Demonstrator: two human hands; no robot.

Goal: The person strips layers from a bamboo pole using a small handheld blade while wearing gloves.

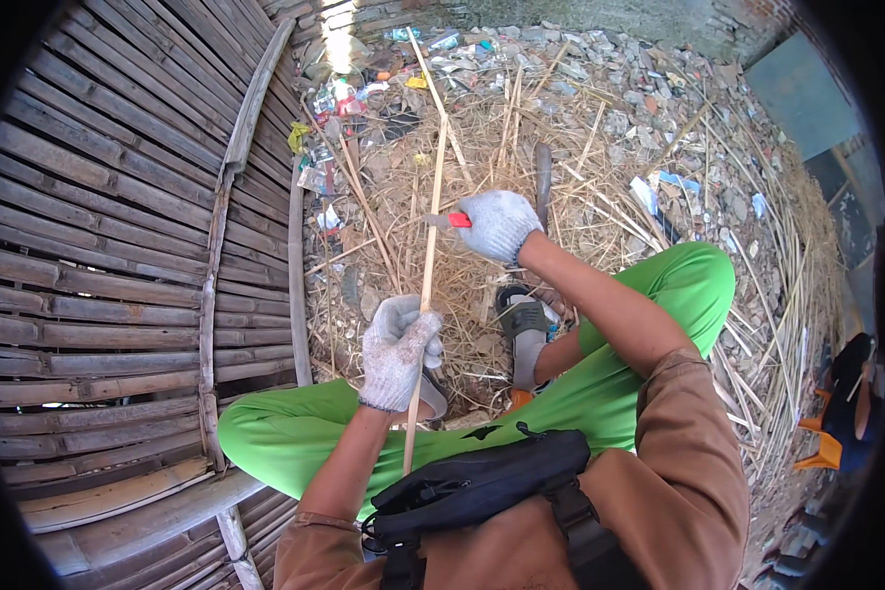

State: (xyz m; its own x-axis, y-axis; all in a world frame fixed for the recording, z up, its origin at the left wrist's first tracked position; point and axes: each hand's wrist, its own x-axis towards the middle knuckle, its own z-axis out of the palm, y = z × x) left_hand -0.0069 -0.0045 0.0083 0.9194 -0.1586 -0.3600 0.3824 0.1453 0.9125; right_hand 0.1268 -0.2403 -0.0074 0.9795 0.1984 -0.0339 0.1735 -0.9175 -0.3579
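Overlooking straw-strewn rubble ground (600, 128), bamboo wall (108, 256)

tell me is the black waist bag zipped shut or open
Cannot tell. The black bag lies across the lap with its flap down, but the zip is too small to read.

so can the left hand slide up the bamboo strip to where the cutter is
Probably yes. The left hand already grips the bamboo strip, and the length up to the red-handled cutter in the right hand looks bare, with nothing across it.
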